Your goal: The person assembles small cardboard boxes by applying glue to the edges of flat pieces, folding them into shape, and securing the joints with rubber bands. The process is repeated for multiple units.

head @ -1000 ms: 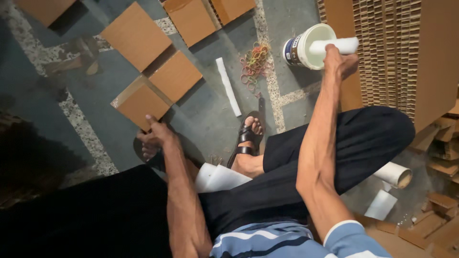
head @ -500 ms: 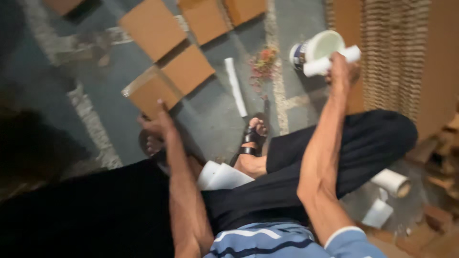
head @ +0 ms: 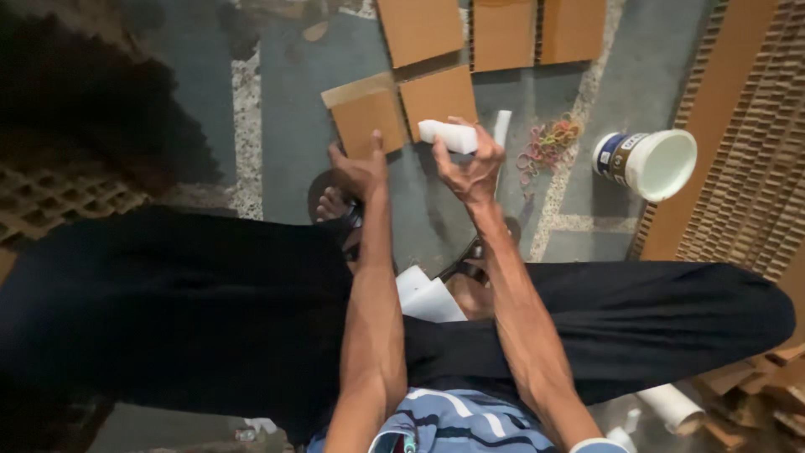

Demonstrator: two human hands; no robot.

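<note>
Gripping a white roll (head: 449, 136) by its nearer end, the right hand (head: 470, 168) is raised above the grey floor (head: 277, 92), fingers curled around the roll, which lies roughly level and points to the left of the view. Left hand (head: 359, 168): reaching down beside a sandalled foot (head: 334, 201), fingers spread, fingertips at the near edge of a brown cardboard sheet (head: 367, 117); whether it pinches that sheet cannot be told.

Other cardboard sheets: one (head: 438, 96) just beside the first, three more further off along the top of the view (head: 503, 33). A second white roll (head: 501, 127) lies on the floor behind the held one, partly hidden by it. Heap of coloured rubber bands (head: 549, 143) near that roll. White plastic tub (head: 650, 162), tipped on its side, mouth open, against a tall stack of corrugated board (head: 746, 151). White paper sheets (head: 428, 298) between the knees. Dark trousers (head: 637, 327), striped blue shirt (head: 470, 419). Another white roll (head: 671, 407) at lower right.
</note>
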